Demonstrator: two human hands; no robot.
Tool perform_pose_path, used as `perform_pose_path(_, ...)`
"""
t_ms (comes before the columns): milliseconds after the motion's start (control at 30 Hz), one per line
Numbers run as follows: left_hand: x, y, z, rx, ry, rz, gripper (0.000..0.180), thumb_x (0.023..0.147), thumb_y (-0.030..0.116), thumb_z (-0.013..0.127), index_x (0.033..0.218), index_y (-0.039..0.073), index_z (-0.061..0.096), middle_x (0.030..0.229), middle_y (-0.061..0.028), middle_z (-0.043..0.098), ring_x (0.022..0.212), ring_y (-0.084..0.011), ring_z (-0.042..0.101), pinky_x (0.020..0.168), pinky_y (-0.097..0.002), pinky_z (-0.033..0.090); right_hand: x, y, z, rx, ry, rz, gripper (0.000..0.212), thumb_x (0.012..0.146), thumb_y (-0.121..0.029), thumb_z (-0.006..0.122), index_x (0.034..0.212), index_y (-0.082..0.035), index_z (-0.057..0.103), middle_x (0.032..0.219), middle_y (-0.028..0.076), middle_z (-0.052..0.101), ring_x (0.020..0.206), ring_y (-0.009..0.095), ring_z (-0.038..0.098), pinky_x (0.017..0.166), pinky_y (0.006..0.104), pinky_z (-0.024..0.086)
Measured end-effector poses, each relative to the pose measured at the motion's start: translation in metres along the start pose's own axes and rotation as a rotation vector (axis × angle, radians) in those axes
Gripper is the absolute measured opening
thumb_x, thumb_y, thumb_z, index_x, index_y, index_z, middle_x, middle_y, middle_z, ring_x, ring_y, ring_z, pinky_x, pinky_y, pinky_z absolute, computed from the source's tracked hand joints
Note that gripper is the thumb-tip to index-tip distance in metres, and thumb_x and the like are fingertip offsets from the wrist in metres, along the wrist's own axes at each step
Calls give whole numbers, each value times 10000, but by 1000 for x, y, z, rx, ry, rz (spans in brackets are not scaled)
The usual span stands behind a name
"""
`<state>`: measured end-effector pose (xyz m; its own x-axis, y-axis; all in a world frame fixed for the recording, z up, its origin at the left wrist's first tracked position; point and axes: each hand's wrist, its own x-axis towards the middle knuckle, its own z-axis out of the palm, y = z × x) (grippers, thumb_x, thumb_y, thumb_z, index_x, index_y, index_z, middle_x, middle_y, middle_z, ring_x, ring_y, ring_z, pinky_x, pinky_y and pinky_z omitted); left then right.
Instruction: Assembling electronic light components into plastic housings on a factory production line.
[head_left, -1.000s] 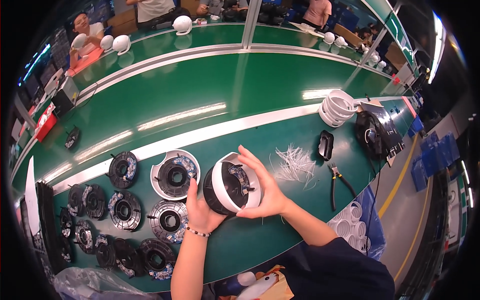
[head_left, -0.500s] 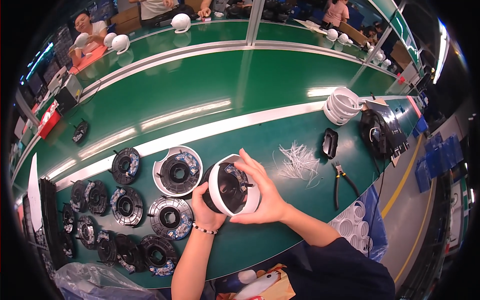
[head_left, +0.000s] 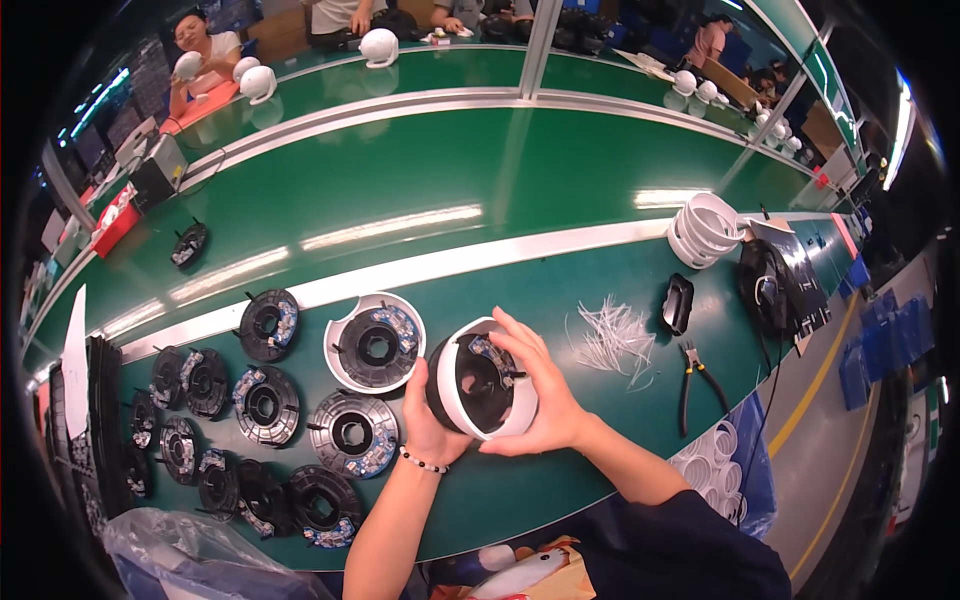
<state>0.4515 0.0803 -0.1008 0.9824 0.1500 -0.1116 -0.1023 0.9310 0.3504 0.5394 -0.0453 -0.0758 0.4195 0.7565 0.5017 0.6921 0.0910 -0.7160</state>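
Between my two hands I hold a white ring-shaped housing (head_left: 451, 392), tilted on its side. Inside it sits a round black part (head_left: 482, 386) with a small circuit board near the top. My left hand (head_left: 432, 425) is closed around the black side, a beaded bracelet at its wrist. Fingers of my right hand (head_left: 552, 392) wrap the white shell from the right, over its top and under its bottom. Just left of them, another white housing (head_left: 333, 366) lies on the green table, with a black disc (head_left: 378, 345) and its circuit board in it.
Several black discs with circuit boards, like this one (head_left: 266, 405), cover the left. To the right lie white cable ties (head_left: 612, 340), cutting pliers (head_left: 686, 385) and a black tray-like part (head_left: 677, 304). White rings (head_left: 705, 232) are stacked behind. People sit across the bench.
The whole view has shifted, so the scene appears further right and slightly lower. Both hands keep the same grip on the white housing, with little visible change.
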Motion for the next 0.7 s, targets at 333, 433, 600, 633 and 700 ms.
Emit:
perform_pose_path(333,4,-2,-6,-1,120,-42,486,825,405,345,1107,36,487,1074,-126,540,977,-256,526,858,-406,428,0,0,-3,68,-79,32,989,493,-290,813,1278,-10,280,1363,213,190,1236,328,257,1002,423,208)
perform_pose_path(433,0,-6,4,24,165,24,469,854,364,276,1100,33,499,1049,-126,555,961,-242,537,844,-369,444,-3,-7,8,-120,-86,-4,955,487,-354,809,1253,-43,330,1340,231,219,1218,392,241,971,469,239)
perform_pose_path(600,-3,-2,4,59,64,-72,722,830,621,169,1206,53,409,1171,-125,477,1066,-251,482,902,-397,408,-2,-11,5,-168,-82,-39,991,468,-373,815,1258,-40,320,1342,220,223,1212,392,248,968,472,246)
perform_pose_path(633,-3,-1,1,33,25,-87,730,825,630,165,1207,57,408,1174,-121,476,1071,-251,478,903,-397,407,-2,-10,4,-143,-95,-52,999,467,-373,815,1263,-39,311,1343,215,224,1213,389,249,970,470,245)
perform_pose_path(700,-4,-2,-1,49,4,-113,735,819,639,164,1217,67,398,1179,-122,471,1077,-250,474,911,-396,400,-3,-9,0,-118,-107,-53,1008,467,-372,816,1268,-39,303,1345,210,225,1214,385,250,972,467,244)
